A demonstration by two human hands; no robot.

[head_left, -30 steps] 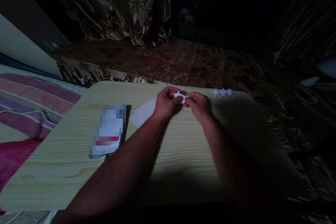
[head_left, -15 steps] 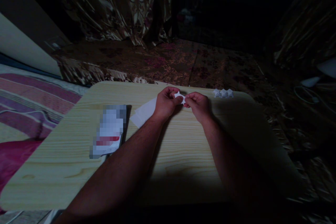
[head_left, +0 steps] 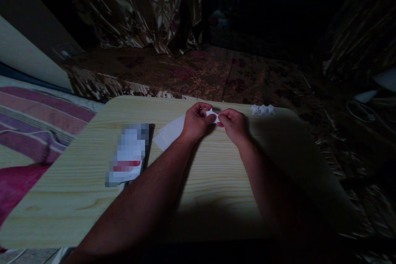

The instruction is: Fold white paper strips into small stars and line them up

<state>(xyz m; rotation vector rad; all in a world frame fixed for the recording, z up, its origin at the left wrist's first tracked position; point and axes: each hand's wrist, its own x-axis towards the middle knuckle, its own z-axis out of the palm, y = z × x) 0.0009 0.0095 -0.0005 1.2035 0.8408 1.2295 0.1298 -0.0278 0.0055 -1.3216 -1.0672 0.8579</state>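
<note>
A small white paper star is held between my two hands, above the far part of the wooden table. My left hand pinches it from the left, the thumb lying across its face. From the right, the fingertips of my right hand close on its edge. Fingers cover part of the star. White paper strips lie flat beside my left hand, partly hidden by it. Three finished-looking white paper stars sit in a row near the table's far right edge.
A blurred-out packet or booklet lies on the left of the wooden table. To the left is a bed with a striped cover. Patterned curtains hang beyond a cloth-covered ledge. A white cable lies at the right.
Almost nothing differs. The star tilts slightly between my fingers, while both hands stay in nearly the same place.
</note>
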